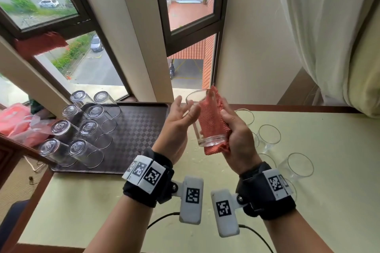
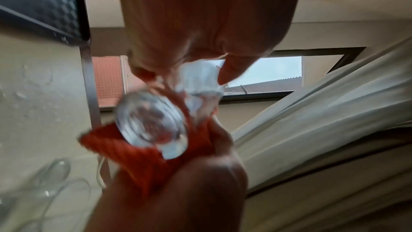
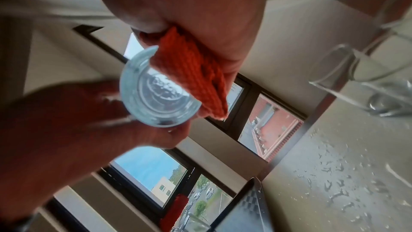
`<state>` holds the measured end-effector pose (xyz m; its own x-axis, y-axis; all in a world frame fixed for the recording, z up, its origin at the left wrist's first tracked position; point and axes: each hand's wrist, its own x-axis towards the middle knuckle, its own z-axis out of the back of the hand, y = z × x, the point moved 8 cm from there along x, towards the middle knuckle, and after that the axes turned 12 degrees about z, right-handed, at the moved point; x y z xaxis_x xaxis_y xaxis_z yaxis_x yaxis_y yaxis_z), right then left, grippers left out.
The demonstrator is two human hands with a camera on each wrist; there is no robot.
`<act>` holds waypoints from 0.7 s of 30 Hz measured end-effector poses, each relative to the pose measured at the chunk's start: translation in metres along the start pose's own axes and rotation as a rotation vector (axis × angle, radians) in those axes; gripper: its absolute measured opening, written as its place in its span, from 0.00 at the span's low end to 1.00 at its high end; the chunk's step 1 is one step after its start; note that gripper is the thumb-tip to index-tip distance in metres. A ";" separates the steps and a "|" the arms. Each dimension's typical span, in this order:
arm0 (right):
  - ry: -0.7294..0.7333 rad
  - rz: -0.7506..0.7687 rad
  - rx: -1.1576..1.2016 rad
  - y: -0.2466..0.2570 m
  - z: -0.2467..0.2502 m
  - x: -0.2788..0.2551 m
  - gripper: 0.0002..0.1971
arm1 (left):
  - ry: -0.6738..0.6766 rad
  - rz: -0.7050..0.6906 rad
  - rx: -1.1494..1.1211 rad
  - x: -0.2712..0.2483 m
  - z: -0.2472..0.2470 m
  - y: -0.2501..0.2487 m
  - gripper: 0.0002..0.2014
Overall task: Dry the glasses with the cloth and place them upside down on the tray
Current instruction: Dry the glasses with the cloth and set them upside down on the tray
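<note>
A clear glass (image 1: 202, 118) is held upright above the table, its thick base (image 2: 151, 124) toward me. My right hand (image 1: 231, 127) grips a red knitted cloth (image 1: 213, 123) wrapped against the glass's right side and under its base (image 3: 156, 93). My left hand (image 1: 186, 109) holds the glass's left side, thumb across the front and fingers nearly straight behind. On the left stands a dark checkered tray (image 1: 144, 129), with several glasses (image 1: 61, 127) upside down at its left end. Several upright glasses (image 1: 269, 135) stand on the table to the right.
Water drops (image 3: 334, 191) lie on the pale tabletop (image 1: 329, 191). A pink plastic bag (image 1: 14, 121) lies left of the tray. A white curtain (image 1: 329, 37) hangs at the right, windows stand behind, and a second red cloth (image 1: 39, 44) hangs on the window frame.
</note>
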<state>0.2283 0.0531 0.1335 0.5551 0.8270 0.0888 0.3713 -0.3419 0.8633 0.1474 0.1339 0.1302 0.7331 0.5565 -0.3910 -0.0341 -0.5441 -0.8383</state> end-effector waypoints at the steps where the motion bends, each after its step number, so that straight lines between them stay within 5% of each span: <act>1: 0.013 0.071 -0.145 0.004 0.002 0.001 0.24 | -0.039 -0.005 -0.030 0.002 0.004 0.001 0.49; 5: 0.120 0.163 -0.342 0.003 -0.006 -0.001 0.26 | -0.075 0.004 0.079 0.002 -0.005 0.006 0.50; 11: 0.063 -0.072 0.116 -0.005 -0.010 -0.004 0.23 | 0.036 -0.003 0.055 -0.003 -0.011 0.009 0.45; 17: 0.074 0.139 -0.418 0.000 -0.001 0.001 0.27 | -0.046 -0.015 0.026 0.002 0.003 0.005 0.38; 21: 0.093 0.027 -0.161 -0.007 -0.008 -0.002 0.25 | -0.036 -0.011 0.067 0.002 -0.003 0.009 0.42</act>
<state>0.2183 0.0583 0.1312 0.4893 0.8588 0.1519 0.2289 -0.2945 0.9278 0.1508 0.1282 0.1225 0.7087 0.5849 -0.3945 -0.0726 -0.4957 -0.8654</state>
